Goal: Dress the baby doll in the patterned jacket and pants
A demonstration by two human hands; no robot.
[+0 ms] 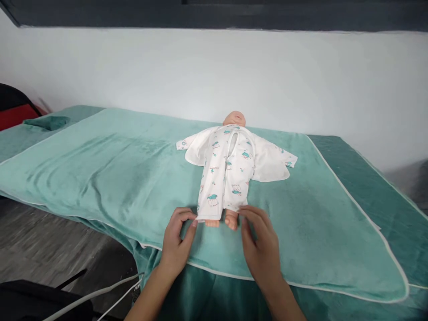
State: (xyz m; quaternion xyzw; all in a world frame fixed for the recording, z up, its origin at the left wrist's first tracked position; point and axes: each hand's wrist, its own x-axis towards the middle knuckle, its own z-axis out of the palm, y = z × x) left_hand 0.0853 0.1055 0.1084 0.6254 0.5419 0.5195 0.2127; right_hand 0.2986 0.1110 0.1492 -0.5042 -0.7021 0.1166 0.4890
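On the green blanket [133, 165], a baby doll [235, 118] lies on its back with its head toward the wall. It wears a white printed top [272, 160], its sleeves spread out to both sides. White printed baby trousers [214, 178] cover its front and legs, with an oval opening near the upper middle. Bare feet [231, 220] stick out below the cuffs. My left hand [179, 240] pinches the outer corner of the left cuff between thumb and fingers. With fingertips at the outer edge of the right cuff, my right hand [262, 245] grips that hem.
A white wall [150, 71] rises behind the covered table, with a dark panel [214, 15] above. White cables [96, 292] hang by the front edge at lower left, near a black object [40, 303]. A red and black item [15, 109] stands at far left.
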